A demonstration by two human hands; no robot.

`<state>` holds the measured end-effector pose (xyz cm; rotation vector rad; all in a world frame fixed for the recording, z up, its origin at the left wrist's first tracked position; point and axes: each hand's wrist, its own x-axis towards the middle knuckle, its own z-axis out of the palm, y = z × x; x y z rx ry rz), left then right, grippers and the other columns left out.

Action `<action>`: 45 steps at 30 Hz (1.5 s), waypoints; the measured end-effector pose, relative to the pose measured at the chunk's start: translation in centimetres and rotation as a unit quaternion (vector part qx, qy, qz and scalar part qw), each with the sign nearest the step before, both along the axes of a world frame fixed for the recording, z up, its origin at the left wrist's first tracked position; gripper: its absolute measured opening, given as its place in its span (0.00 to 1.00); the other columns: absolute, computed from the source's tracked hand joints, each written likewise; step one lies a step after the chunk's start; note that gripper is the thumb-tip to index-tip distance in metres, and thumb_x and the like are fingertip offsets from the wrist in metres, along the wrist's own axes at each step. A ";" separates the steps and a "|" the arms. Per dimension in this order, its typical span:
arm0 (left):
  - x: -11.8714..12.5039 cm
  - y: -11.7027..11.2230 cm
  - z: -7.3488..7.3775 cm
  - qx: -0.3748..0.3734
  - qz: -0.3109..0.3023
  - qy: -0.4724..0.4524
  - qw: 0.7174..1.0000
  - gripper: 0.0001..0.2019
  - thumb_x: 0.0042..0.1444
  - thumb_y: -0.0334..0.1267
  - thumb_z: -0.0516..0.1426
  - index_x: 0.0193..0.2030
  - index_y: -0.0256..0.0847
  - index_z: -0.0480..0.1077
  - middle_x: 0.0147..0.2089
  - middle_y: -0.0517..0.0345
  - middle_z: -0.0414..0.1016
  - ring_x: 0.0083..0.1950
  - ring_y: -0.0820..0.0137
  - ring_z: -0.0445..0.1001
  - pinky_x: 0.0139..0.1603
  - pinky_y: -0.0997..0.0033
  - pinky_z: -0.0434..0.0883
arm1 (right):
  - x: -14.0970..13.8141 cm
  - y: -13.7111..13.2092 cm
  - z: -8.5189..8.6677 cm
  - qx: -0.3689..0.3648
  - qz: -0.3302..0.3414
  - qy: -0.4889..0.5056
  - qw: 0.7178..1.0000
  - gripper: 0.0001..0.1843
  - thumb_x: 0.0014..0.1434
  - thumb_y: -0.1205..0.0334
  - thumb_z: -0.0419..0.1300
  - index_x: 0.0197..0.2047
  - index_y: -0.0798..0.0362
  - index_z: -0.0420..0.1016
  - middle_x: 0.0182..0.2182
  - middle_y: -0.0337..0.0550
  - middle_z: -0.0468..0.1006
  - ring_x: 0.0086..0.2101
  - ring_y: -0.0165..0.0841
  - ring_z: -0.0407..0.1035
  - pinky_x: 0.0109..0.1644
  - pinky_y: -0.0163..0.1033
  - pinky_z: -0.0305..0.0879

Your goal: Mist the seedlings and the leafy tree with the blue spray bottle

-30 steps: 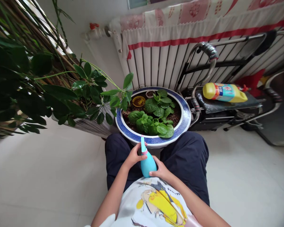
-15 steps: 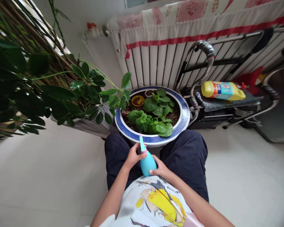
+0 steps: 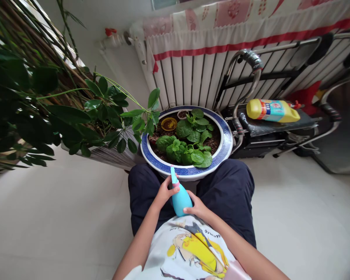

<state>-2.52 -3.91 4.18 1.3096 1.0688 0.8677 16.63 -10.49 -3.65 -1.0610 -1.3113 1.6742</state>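
In the head view, the left hand (image 3: 164, 193) gripped the light-blue squeeze bottle (image 3: 181, 201) near its top; the right hand (image 3: 197, 207) clasped its body. Apparently being steadied, it stood between the knees (image 3: 226, 184), before the blue-rimmed planter (image 3: 226, 136); moving it seemingly called for two firm grips.

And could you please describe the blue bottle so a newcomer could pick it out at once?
Find the large blue-rimmed planter before the white radiator. Nearer the camera, between dark trouser legs, the left hand and right hand hold the bottle. Unlike the yellow bottle lying to the right, it is light blue with a pink collar.
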 end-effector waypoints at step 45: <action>1.8 -3.1 -1.9 -0.142 0.134 -0.042 0.980 0.22 0.46 0.41 0.58 0.48 0.37 0.75 0.55 0.47 0.77 0.60 0.52 0.69 0.62 0.56 0.63 | 0.1 -0.3 1.8 -0.061 -0.035 -0.063 0.996 0.48 0.36 0.50 0.76 0.60 0.50 0.66 0.52 0.47 0.74 0.51 0.46 0.69 0.54 0.49 0.65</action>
